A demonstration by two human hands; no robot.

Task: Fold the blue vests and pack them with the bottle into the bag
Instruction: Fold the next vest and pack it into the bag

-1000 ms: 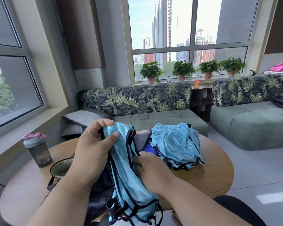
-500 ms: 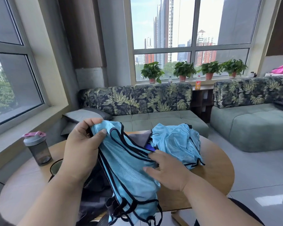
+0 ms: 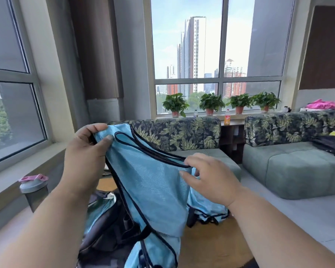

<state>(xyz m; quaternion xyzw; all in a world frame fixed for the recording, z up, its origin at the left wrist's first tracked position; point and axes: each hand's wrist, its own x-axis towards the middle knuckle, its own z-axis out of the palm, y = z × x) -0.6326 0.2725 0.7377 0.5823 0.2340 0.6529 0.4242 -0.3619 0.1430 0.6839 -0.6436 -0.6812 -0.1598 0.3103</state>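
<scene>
- The left hand [image 3: 85,157] pinches one top corner of a blue vest [image 3: 149,188] between thumb and curled fingers and holds it up above the table.
- The right hand [image 3: 211,182] grips the vest's other top edge at the dark trim, thumb under the cloth and fingers bent over it; the vest hangs down between the two hands.
- Under the hanging vest a dark bag [image 3: 108,231] lies on the round wooden table [image 3: 211,246].
- A second blue vest [image 3: 207,209] lies bunched on the table, behind the right wrist and just beside the bag.
- The bottle [image 3: 34,190], with a grey and pink lid, stands at the table's left side, apart from the bag.
- Beyond the table stands a leaf-patterned sofa [image 3: 182,136], and potted plants [image 3: 211,103] line the windowsill.
</scene>
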